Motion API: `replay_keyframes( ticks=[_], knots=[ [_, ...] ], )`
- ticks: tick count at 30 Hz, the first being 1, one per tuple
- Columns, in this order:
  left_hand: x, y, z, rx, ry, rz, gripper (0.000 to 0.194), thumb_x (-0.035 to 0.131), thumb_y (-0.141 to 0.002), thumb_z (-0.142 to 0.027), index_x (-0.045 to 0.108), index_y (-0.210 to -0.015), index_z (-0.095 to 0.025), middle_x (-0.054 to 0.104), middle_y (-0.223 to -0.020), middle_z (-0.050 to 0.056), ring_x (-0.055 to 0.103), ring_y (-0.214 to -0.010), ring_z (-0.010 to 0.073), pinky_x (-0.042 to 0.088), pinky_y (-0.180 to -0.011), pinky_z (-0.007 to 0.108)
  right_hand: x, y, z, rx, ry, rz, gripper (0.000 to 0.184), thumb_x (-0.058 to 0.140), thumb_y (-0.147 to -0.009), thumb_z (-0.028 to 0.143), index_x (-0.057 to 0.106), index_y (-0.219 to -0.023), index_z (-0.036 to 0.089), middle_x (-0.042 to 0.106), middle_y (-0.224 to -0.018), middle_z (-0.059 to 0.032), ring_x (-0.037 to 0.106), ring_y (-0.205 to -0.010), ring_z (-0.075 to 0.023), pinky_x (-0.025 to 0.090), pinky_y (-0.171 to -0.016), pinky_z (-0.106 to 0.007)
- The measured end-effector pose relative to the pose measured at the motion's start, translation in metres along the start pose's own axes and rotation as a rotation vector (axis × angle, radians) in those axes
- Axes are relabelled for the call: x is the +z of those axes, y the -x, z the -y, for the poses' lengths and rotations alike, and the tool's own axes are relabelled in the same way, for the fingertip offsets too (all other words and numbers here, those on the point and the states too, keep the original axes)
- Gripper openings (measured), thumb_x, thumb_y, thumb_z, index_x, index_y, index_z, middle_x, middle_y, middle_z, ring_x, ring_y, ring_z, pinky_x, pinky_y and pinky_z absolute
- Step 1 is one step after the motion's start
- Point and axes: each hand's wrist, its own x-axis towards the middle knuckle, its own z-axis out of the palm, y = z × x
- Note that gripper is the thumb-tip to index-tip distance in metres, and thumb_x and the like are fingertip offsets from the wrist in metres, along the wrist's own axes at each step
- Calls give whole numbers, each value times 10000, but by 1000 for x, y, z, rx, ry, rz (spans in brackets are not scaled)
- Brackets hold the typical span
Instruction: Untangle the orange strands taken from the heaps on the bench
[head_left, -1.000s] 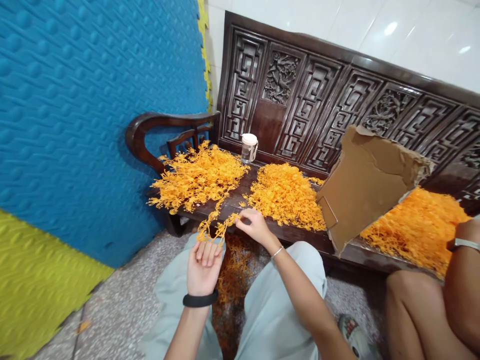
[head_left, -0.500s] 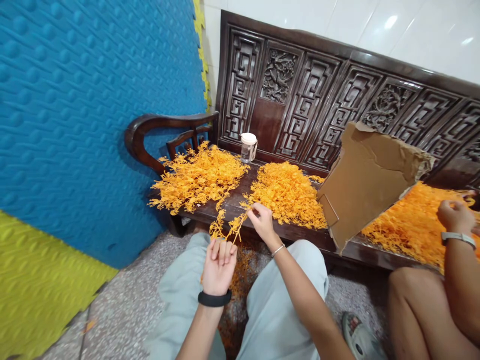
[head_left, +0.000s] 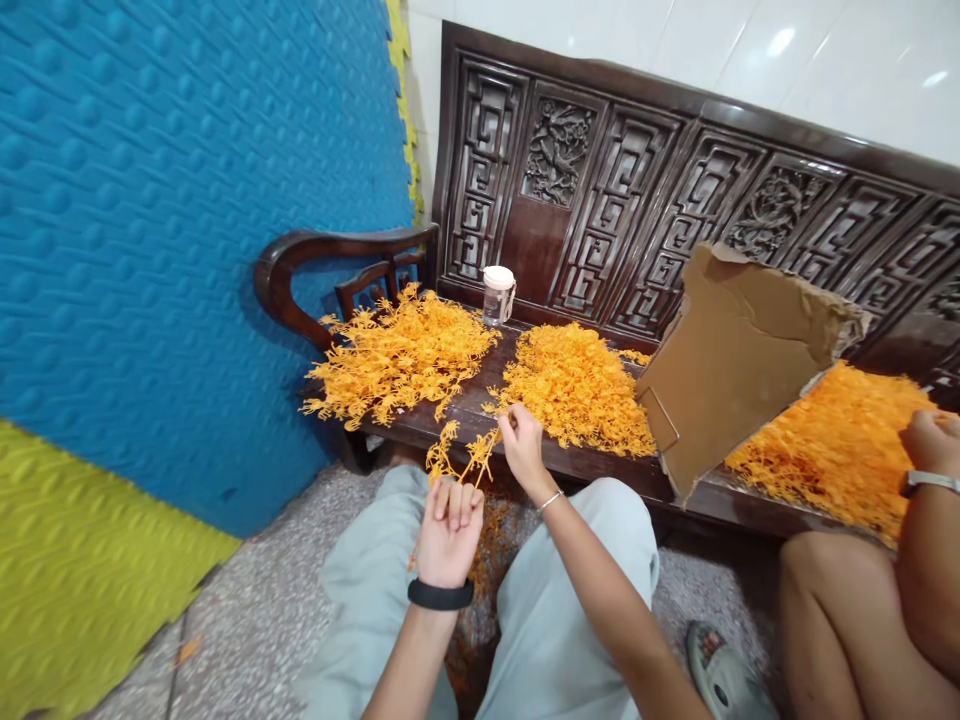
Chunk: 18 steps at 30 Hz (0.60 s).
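Work on the orange strand (head_left: 480,458) looks midway: one length is in hand, its looped sprigs spread just beyond the left fingertips and not yet let go. The left hand (head_left: 450,530) lies nearest, palm turned up, fingers curled in together and seemingly closed on the strand, though the exact contact is hidden behind them; its forearm, with a black wristband (head_left: 441,594), rises from below the fingers. Beyond and to the right, the right hand (head_left: 523,445) pinches the strand's far end between thumb and finger, its wrist bent and its forearm slanting in from the lower right. Below the fingers, loose orange bits (head_left: 491,545) lie between the knees. Past the fingertips, on the dark bench (head_left: 472,402), much material remains in heaps: a left heap (head_left: 405,350) beyond the left fingers, a middle heap (head_left: 574,390) just beyond the right ones, and, past the cardboard (head_left: 750,350), a right heap (head_left: 847,440) by a co-worker's hand (head_left: 934,440). Which heaps are finished cannot be told.
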Motion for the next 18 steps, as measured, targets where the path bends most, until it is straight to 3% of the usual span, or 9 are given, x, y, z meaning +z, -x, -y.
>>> replay_keyframes(
  ticks=[12, 18],
  knots=[
    [2, 1, 3, 24, -75, 29, 443, 261, -890, -154, 143, -464, -172, 206, -349, -41, 247, -353, 79, 336, -478, 222, 2, 2, 4, 23, 23, -90, 215, 293, -860, 258, 385, -680, 187, 390, -632, 1, 364, -594, -120, 271, -590, -247],
    [2, 2, 6, 37, -65, -3, 458, 222, -895, -173, 145, -444, -168, 228, -322, -32, 250, -338, 83, 349, -481, 220, 14, 7, 7, 34, 18, -117, 201, 295, -856, 255, 365, -679, 190, 407, -653, -7, 388, -616, -125, 285, -611, -249]
  ],
)
